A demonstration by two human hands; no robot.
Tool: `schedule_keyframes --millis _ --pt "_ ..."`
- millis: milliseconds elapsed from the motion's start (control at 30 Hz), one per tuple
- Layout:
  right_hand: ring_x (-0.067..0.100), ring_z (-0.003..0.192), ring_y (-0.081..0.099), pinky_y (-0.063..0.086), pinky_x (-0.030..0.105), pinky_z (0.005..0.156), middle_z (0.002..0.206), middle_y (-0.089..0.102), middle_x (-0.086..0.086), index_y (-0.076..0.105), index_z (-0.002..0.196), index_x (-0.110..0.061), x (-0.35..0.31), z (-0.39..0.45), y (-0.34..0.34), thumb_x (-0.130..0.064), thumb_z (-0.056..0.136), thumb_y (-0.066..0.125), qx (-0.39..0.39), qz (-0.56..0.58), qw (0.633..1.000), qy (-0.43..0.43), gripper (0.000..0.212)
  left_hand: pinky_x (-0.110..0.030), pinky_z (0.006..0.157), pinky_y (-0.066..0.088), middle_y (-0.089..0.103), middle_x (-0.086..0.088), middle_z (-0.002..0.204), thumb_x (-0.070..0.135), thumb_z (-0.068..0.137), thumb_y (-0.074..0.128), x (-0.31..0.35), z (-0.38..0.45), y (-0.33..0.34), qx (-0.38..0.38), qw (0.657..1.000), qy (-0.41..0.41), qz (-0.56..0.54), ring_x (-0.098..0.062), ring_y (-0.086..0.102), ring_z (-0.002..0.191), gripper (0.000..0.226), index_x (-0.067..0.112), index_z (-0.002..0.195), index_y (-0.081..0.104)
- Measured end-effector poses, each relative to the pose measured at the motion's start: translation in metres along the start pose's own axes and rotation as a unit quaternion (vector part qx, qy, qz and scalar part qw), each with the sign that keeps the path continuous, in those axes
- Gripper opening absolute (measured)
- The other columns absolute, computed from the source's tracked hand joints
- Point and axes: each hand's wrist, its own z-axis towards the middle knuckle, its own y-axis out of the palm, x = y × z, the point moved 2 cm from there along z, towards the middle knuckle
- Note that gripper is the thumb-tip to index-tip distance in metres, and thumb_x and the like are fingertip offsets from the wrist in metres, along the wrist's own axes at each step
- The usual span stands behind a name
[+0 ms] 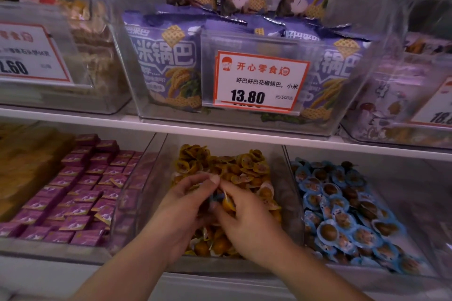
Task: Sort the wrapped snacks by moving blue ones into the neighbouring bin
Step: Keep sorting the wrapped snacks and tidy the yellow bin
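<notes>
Blue snack (215, 197): a small blue-wrapped piece is glimpsed at the centre of the frame, between the fingertips of both hands, above the yellow heap; little of it is shown.
Left hand (186, 205): curled, thumb and fingers closed toward the blue piece; it appears to be pinched, though the contact is blurred.
Right hand (247, 217): curled over a yellow-wrapped piece beside the blue one; what exactly is grasped cannot be told.
Middle bin (288, 193): filled with yellow-wrapped snacks (234, 168).
Neighbouring bin (415, 203): at lower right, filled with blue-wrapped snacks (342, 208).
Progress: the sorting is judged under way; one blue piece is yet to be carried across, and others may be buried unseen.
</notes>
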Motion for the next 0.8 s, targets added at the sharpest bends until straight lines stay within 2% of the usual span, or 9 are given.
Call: schedule_keyframes --millis 167,267,333,400,467,533,600,700,800 --pt "-0.004 0.122 0.055 0.042 0.002 0.092 0.129 0.06 -0.018 0.054 0.139 -0.027 0.002 0.007 -0.022 -0.022 0.097 0.062 0.09 0.152 0.979 0.099 0.042 -0.025 0.05 0.052 0.075 -0.016 0.1 0.011 0.079 0.072 0.002 0.004 -0.001 0.024 0.999 0.026 -0.004 -0.021 0.073 0.078 0.033 0.004 0.112 0.069" --pt "0.002 0.129 0.048 0.04 0.009 0.1 0.135 0.053 -0.016 0.046 0.144 -0.031 0.0 0.005 -0.037 -0.035 0.091 0.066 0.12 -0.084 0.986 0.074 0.057 -0.024 0.048 0.049 0.073 -0.019 0.101 0.012 0.076 0.074 0.009 0.007 -0.005 0.036 0.997 0.057 -0.039 -0.022 0.07 0.078 0.035 0.006 0.109 0.07" --pt "0.002 0.132 0.043 0.039 0.02 0.107 0.143 0.047 -0.015 0.043 0.145 -0.036 -0.007 0.002 -0.041 -0.044 0.088 0.064 0.143 -0.131 0.979 0.061 0.061 -0.024 0.048 0.049 0.072 -0.018 0.094 0.019 0.066 0.078 0.014 0.003 -0.003 0.029 0.993 0.099 -0.055 -0.021 0.068 0.074 0.043 0.008 0.107 0.071" --pt "-0.007 0.122 0.048 0.042 0.016 0.103 0.132 0.055 -0.023 0.053 0.132 -0.042 -0.013 -0.005 -0.041 -0.05 0.087 0.059 0.177 -0.063 0.981 0.044 0.046 -0.026 0.051 0.051 0.073 -0.016 0.092 0.024 0.062 0.083 0.016 -0.002 0.004 0.016 0.99 0.139 -0.031 -0.022 0.069 0.076 0.044 0.016 0.104 0.074" --pt "-0.006 0.114 0.058 0.048 0.027 0.105 0.118 0.065 -0.026 0.065 0.115 -0.044 -0.024 -0.011 -0.035 -0.05 0.089 0.059 0.146 0.154 0.971 0.114 0.027 -0.028 0.059 0.053 0.074 -0.012 0.097 0.024 0.064 0.087 0.014 -0.008 0.016 0.016 0.981 0.187 0.048 -0.021 0.071 0.081 0.041 0.028 0.102 0.074" --pt "0.012 0.11 0.068 0.051 0.041 0.102 0.116 0.073 -0.009 0.073 0.113 -0.032 -0.034 -0.016 -0.022 -0.046 0.091 0.063 0.04 0.443 0.873 0.197 0.028 -0.023 0.072 0.054 0.074 0.004 0.102 0.026 0.072 0.078 0.01 -0.019 0.032 0.008 0.945 0.273 0.182 -0.009 0.071 0.09 0.041 0.037 0.11 0.07" --pt "0.016 0.105 0.071 0.056 0.035 0.091 0.112 0.075 0.004 0.077 0.106 -0.021 -0.041 -0.022 -0.022 -0.04 0.081 0.07 0.034 0.552 0.805 0.214 0.032 -0.013 0.089 0.047 0.067 0.021 0.117 0.036 0.077 0.066 0.005 -0.031 0.05 -0.023 0.878 0.356 0.319 0.004 0.062 0.109 0.051 0.039 0.128 0.059" --pt "0.013 0.099 0.072 0.057 0.028 0.084 0.107 0.076 0.004 0.075 0.106 -0.017 -0.04 -0.031 -0.039 -0.025 0.089 0.069 0.102 0.518 0.826 0.196 0.021 -0.037 0.114 0.034 0.039 0.017 0.147 0.048 0.078 0.048 -0.007 -0.038 0.068 -0.026 0.762 0.422 0.491 -0.008 0.035 0.139 0.075 0.022 0.148 0.041" --pt "0.013 0.065 0.065 0.05 0.025 0.06 0.086 0.073 0.004 0.076 0.105 -0.017 -0.034 -0.041 -0.06 -0.014 0.097 0.061 0.106 0.471 0.859 0.171 0.017 -0.048 0.12 0.024 0.023 0.01 0.156 0.058 0.083 0.045 -0.012 -0.038 0.076 -0.064 0.739 0.419 0.524 -0.011 0.014 0.15 0.087 0.019 0.156 0.02"
